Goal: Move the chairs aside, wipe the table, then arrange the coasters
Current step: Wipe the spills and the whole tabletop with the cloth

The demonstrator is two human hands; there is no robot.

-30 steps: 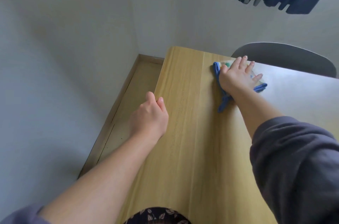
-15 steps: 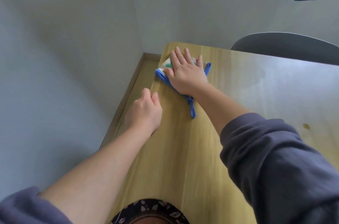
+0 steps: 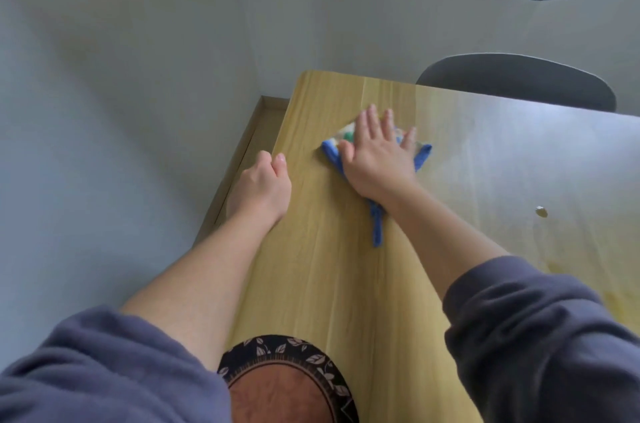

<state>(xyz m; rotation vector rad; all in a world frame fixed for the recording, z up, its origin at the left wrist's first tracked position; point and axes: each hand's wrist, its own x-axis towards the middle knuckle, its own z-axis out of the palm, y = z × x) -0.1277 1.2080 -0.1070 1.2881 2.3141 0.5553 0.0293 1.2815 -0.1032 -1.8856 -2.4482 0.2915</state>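
The right hand (image 3: 377,159), flat with fingers spread, presses the cloth (image 3: 424,154) on the far-left part of the counter (image 3: 346,284). The left hand (image 3: 259,190) grips its left edge. The surface left to wipe, I judge, lies to the right of the cloth.

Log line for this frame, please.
step: wiping table | right hand: flat on cloth | left hand: grips table edge | chair: behind far edge

Light wood table (image 3: 346,284), glossy top, blue-edged cloth (image 3: 377,225) spread flat near its far left corner, grey chair (image 3: 519,83) back behind far edge
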